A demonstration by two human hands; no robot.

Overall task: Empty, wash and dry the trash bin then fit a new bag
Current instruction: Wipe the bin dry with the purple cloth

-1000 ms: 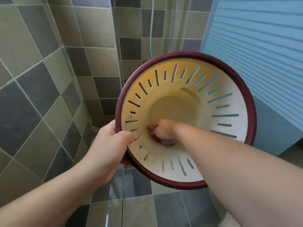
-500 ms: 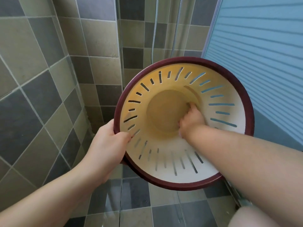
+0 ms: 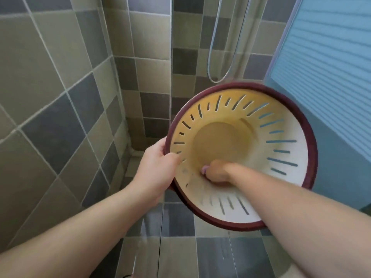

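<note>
Right now your left hand (image 3: 158,169) grips the trash bin (image 3: 241,155) rim at nine o'clock, while your right hand (image 3: 215,172) is curled on a purplish cloth (image 3: 204,169) near six o'clock inside. Pressing hard could twist the bin loose. No readable writing shows.

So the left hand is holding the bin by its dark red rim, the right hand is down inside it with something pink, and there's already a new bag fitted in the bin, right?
Not quite: no bag is fitted. The head view shows the trash bin's bare slotted wall. The rest stands: the left hand holds the dark red rim and the right hand is inside, with something pink at its fingers.
</note>
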